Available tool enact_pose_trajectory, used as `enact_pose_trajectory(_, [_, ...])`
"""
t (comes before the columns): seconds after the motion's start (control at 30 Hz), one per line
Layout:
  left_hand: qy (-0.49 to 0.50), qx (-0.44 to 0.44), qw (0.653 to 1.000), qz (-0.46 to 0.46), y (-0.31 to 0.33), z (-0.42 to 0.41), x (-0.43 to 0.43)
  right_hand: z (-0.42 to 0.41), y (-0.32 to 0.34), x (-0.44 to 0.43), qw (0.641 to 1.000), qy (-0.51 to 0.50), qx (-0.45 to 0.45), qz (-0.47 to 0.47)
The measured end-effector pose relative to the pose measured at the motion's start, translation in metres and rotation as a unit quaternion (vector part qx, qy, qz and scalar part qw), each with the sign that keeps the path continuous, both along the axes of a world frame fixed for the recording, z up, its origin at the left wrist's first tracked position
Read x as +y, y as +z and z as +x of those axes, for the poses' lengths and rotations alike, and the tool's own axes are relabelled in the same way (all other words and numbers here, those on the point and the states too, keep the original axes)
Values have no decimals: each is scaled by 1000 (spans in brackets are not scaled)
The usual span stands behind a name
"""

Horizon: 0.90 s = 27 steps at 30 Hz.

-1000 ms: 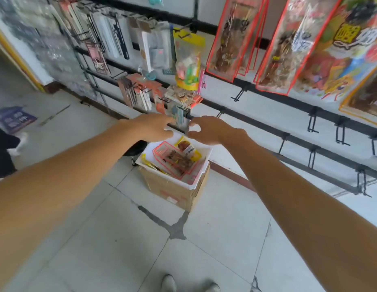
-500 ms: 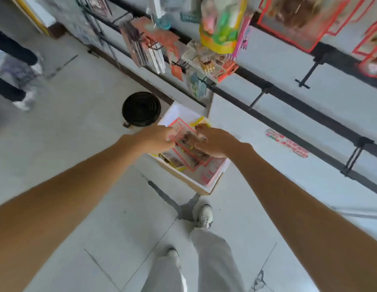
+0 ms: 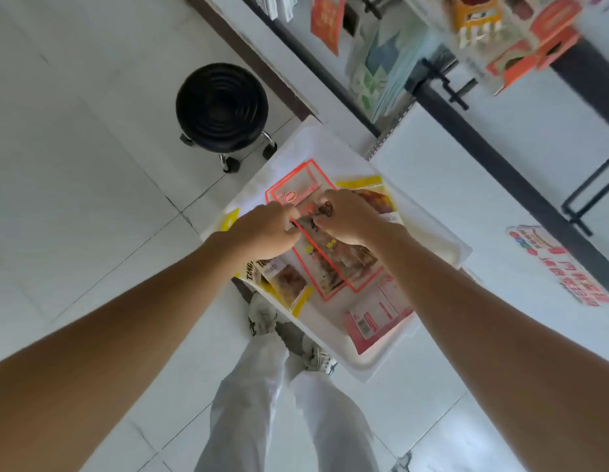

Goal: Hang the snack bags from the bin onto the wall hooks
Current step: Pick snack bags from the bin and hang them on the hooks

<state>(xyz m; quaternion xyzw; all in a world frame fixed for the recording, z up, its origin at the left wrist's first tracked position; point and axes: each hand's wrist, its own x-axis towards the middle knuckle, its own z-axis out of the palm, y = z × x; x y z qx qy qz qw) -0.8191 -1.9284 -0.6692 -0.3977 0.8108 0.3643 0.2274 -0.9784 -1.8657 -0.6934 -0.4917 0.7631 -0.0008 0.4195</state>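
Observation:
A white bin (image 3: 442, 243) stands on the floor by the wall, filled with several snack bags. On top lies a clear bag with a red border (image 3: 333, 260). My left hand (image 3: 262, 229) and my right hand (image 3: 347, 216) both reach down into the bin and pinch this red-bordered bag near its upper end, fingertips almost meeting. Yellow-edged bags (image 3: 282, 281) lie under it to the left and behind my right hand. Black wall hooks (image 3: 449, 83) stick out from a dark rail at the upper right.
A black round stool on casters (image 3: 223, 107) stands left of the bin. Hanging packets (image 3: 388, 69) and orange boxes (image 3: 531, 52) crowd the wall above. My legs and shoes (image 3: 262, 318) are right at the bin's near edge. A sticker (image 3: 562, 264) is on the wall base.
The view has tilted down from the wall to the bin. Both hands dropped from the hooks into the bin and closed on the red-bordered bag.

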Motion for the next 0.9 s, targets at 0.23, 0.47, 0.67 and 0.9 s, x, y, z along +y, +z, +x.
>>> enact_pose_trajectory(0.23, [0, -4, 999, 35, -70, -1, -9, 2, -87, -23, 997, -30, 64, -8])
enact_pose_trajectory(0.47, [-20, -29, 998, 58, -79, 0, -16, 20, -94, -26, 986, -97, 116, -68])
enact_pose_trajectory(0.67, [-19, -32, 997, 73, -74, 5, -15, 11, -86, -32, 984, -105, 117, -86])
enact_pose_trajectory(0.9, [-26, -39, 998, 39, -45, 11, -7, -2, -44, -15, 990, -81, 39, -111])
